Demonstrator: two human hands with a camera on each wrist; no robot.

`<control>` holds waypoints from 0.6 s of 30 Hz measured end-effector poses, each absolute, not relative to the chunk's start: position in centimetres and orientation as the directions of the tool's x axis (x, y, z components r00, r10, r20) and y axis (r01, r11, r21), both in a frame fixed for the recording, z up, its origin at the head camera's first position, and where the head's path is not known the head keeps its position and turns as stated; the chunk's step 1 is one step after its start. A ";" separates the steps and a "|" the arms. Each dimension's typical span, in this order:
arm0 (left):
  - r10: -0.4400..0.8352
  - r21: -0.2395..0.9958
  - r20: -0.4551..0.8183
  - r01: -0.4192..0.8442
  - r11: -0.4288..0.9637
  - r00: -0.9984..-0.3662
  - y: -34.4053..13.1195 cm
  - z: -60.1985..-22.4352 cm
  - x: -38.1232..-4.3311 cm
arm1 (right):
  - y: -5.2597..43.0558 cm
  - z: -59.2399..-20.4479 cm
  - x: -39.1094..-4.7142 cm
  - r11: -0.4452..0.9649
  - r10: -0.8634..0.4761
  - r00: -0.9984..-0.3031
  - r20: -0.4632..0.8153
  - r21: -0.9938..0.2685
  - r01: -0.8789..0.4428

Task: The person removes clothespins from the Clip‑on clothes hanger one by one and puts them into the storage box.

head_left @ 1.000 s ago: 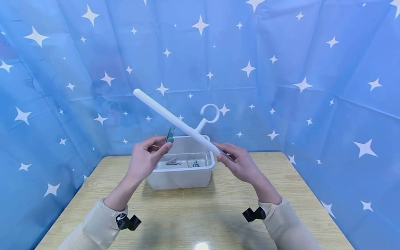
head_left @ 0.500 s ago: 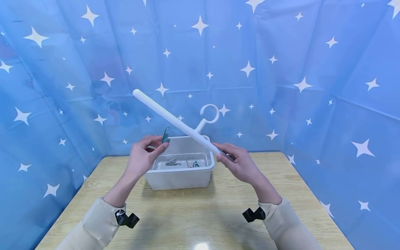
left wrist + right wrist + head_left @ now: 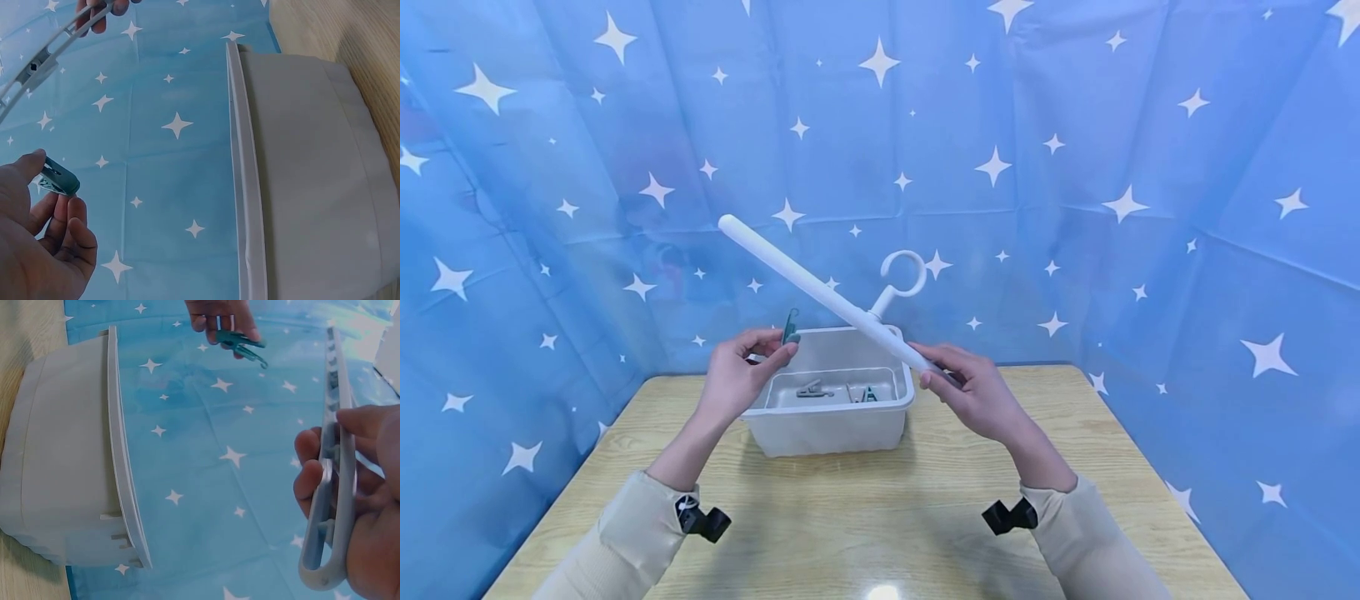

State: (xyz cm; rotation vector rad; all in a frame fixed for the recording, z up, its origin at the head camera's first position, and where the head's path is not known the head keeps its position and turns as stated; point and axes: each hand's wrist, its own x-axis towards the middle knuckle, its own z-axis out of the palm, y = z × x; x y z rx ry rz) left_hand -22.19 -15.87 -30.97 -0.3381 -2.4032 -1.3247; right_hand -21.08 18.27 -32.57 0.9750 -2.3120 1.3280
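Between thumb and fingers my left hand (image 3: 733, 379) pinches a green clothespin (image 3: 790, 330), whose small wire-like hook points up. The left wrist view shows the clothespin (image 3: 60, 179) closer, held by the fingertips. My right hand (image 3: 972, 387) grips one end of a white hanger (image 3: 805, 279), tilted with its far end up to the left. A round hook (image 3: 906, 273) sticks up from the hanger's middle. In the right wrist view, fingers wrap the slotted underside of the hanger (image 3: 340, 456). Clothespin and hanger are apart, both above the table.
Behind the hands a grey-white plastic bin (image 3: 835, 432) stands on the wooden table (image 3: 850, 517). In it lie a grey clothespin (image 3: 812, 390) and a green one (image 3: 869, 394), with a divider between them. A blue starry curtain (image 3: 1075, 167) hangs around the table.
My left hand has moved a little left and down with the clothespin, away from the hanger. The right hand and the hanger have stayed nearly still.
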 end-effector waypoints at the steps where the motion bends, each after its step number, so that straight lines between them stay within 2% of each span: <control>1: 0.028 0.755 0.432 0.379 0.536 -0.901 -16.0 -31.0 -22.3 | 18.3 -32.6 -21.1 0.342 -0.407 -0.725 0.555 -0.644 -0.685; 18: 0.015 0.737 0.369 0.302 0.605 -0.929 -17.2 -32.2 -23.7 | 18.4 -32.6 -20.9 0.341 -0.398 -0.751 0.527 -0.675 -0.654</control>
